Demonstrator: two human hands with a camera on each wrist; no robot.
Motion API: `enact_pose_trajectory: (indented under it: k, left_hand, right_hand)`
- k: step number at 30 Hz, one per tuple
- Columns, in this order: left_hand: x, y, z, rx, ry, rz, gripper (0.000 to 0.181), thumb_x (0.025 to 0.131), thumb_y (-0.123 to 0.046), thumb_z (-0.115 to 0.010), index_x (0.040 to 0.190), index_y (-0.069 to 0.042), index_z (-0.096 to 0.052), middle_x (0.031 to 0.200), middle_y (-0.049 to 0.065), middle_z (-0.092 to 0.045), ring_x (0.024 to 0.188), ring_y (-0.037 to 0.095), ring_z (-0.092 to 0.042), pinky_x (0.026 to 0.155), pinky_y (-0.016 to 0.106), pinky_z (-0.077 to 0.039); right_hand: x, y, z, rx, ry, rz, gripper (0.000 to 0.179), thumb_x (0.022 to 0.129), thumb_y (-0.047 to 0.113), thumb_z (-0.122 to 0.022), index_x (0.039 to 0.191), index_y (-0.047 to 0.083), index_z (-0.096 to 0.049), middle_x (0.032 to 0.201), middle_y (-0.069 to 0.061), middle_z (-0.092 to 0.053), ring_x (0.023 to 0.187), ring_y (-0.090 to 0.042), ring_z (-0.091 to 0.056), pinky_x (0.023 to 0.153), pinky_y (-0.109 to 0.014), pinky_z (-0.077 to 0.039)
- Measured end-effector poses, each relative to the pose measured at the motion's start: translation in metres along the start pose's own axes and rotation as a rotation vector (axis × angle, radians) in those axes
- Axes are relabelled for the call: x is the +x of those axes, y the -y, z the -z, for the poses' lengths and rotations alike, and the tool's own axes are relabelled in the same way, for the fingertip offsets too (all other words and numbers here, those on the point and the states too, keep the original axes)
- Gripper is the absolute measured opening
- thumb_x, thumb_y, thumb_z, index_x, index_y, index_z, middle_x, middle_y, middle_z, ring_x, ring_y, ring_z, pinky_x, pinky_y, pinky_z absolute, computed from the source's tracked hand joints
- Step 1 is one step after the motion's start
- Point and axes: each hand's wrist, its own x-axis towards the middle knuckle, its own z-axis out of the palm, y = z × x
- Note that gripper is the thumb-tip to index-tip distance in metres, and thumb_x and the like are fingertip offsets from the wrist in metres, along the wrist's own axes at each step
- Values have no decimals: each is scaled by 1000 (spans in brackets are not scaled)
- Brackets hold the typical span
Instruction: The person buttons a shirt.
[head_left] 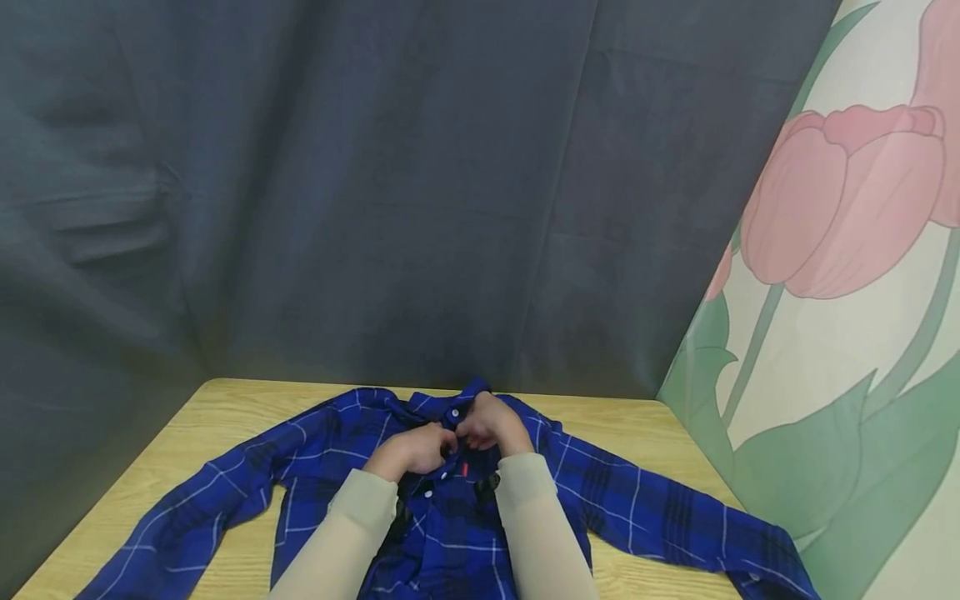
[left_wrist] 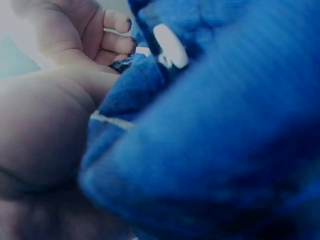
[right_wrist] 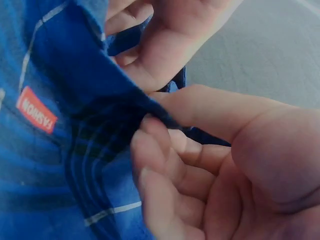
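Note:
A blue plaid shirt (head_left: 457, 542) lies spread with its collar toward the back. Near the collar, my left hand (head_left: 416, 450) pinches the front edge of the shirt, beside a white button (left_wrist: 170, 47) that looms large in the left wrist view. My right hand (right_wrist: 200, 170) grips the opposite front edge between thumb and curled fingers. Both hands work close together, with the left hand (right_wrist: 172, 40) just beyond the right one in the right wrist view. A small red label (right_wrist: 36, 110) reading FASHION sits on the cloth. Folded fabric hides the left fingertips.
The shirt rests on a light wooden table (head_left: 247, 404). Its sleeves stretch out to both sides, the right sleeve (head_left: 660, 508) reaching the table's right edge. A dark grey curtain (head_left: 420, 208) hangs behind, and a tulip-patterned panel (head_left: 847, 208) stands at the right.

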Motion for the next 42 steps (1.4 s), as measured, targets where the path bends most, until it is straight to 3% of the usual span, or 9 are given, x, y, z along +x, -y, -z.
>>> enact_pose_trajectory:
  k: [5, 9, 14, 17, 20, 25, 32, 36, 42]
  left_hand:
    - [-3, -3, 2, 0, -14, -18, 31, 93, -8, -69, 121, -18, -79, 125, 8, -73, 113, 22, -70, 108, 40, -57]
    - [-18, -20, 16, -17, -13, -25, 34, 93, -3, -67, 124, -12, -78, 124, 12, -73, 111, 25, -70, 107, 42, -58]
    - [-35, -40, 33, -60, -33, 12, 24, 92, 2, -68, 109, -10, -79, 113, 9, -75, 102, 22, -70, 101, 42, -59]
    - [-29, -32, 26, -61, -79, 42, 16, 91, 0, -70, 97, -13, -78, 98, 3, -75, 88, 16, -66, 90, 36, -59]
    - [-15, -16, 12, -55, -111, 72, 12, 89, -5, -74, 88, -16, -76, 88, -2, -73, 79, 14, -63, 80, 33, -57]
    - [-8, -1, 4, -67, -144, 75, 9, 88, -8, -78, 85, -16, -76, 83, -3, -71, 74, 15, -61, 71, 31, -54]
    - [-38, -31, 40, -250, -189, 170, 18, 86, -2, -83, 76, -13, -74, 78, -1, -69, 72, 15, -60, 71, 30, -51]
    - [-44, -31, 49, -393, -234, 208, 12, 86, -10, -89, 83, -11, -77, 81, -1, -71, 75, 14, -60, 73, 30, -50]
    - [-47, -24, 54, -687, -243, 227, 14, 95, -13, -82, 103, -2, -81, 103, 9, -80, 88, 19, -74, 86, 37, -66]
  right_hand:
    - [0, 2, 0, -32, -37, 59, 32, 91, 2, -80, 72, 12, -57, 68, -2, -60, 63, -15, -60, 66, -32, -65]
    - [-2, 2, 1, -68, -60, 93, 20, 91, 0, -81, 78, 7, -67, 70, -4, -64, 66, -17, -62, 65, -32, -63]
    - [-1, -2, 1, -147, 3, 108, 14, 92, 2, -80, 80, 4, -75, 68, -4, -67, 65, -16, -64, 64, -32, -63]
    - [1, -4, 0, -156, 60, 97, 16, 91, 2, -79, 77, 6, -73, 70, -5, -70, 66, -17, -68, 67, -35, -66]
    - [3, -5, -1, -151, 98, 85, 20, 90, 0, -78, 74, 9, -69, 70, -5, -71, 68, -18, -71, 69, -37, -67]
    - [1, -5, 0, -147, 96, 114, 17, 91, 1, -74, 77, 9, -69, 67, -2, -65, 65, -17, -66, 69, -39, -68]
    - [0, -4, 5, -66, 56, 181, 15, 102, 6, -70, 88, 2, -70, 76, -4, -61, 71, -16, -62, 73, -39, -69]
    - [0, -4, 8, 45, 51, 172, 8, 101, 1, -70, 96, -4, -72, 80, -8, -64, 71, -19, -66, 75, -40, -69]
    - [0, -7, 13, 173, 60, 144, 13, 99, -2, -72, 109, -8, -76, 87, -9, -70, 76, -22, -69, 79, -42, -69]
